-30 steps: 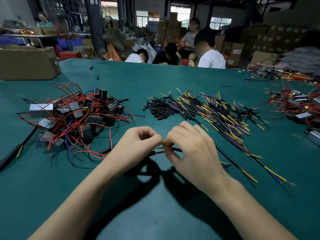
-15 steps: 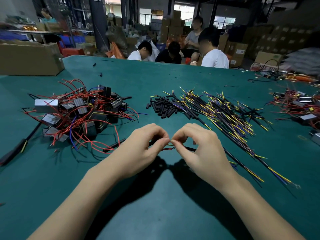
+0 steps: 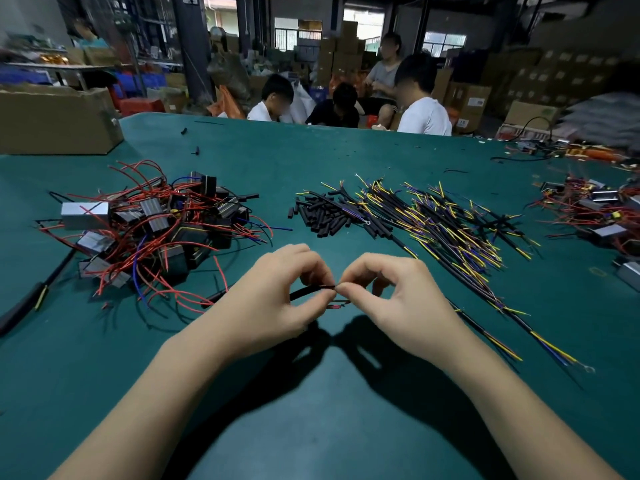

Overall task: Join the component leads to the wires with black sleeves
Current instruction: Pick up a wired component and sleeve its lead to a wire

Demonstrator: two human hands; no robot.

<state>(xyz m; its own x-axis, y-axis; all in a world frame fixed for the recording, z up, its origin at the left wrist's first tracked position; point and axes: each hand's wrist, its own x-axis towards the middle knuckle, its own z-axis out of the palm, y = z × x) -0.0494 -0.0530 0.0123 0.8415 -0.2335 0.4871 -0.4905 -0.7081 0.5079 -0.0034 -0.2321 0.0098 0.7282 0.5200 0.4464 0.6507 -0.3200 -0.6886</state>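
Both hands work just above the green worktop (image 3: 311, 427), near its front middle, with their fingertips meeting. The left hand (image 3: 277, 299) pinches a black sleeve (image 3: 310, 289) between thumb and forefinger; the sleeve runs leftward out of the pinch. The right hand (image 3: 394, 299) pinches a thin lead at the sleeve's right end, with the remaining fingers curled; the lead itself is too small to identify. A short red wire (image 3: 337, 305) shows just below the two pinches. To the left of the hands lies a heap of components (image 3: 156, 230), black and silver blocks tangled in red and blue leads. Beyond the hands lies a small pile of loose black sleeves (image 3: 322, 216), and touching it on the right, a wide spread of wires (image 3: 450, 230) in black, yellow and blue, extending toward the front right. A second heap of components (image 3: 595, 209) sits at the right edge of the worktop. A cardboard box (image 3: 59, 123) stands at the far left corner; its contents are not visible. Several people (image 3: 422, 109) sit beyond the far edge, among stacked cartons (image 3: 467, 102).
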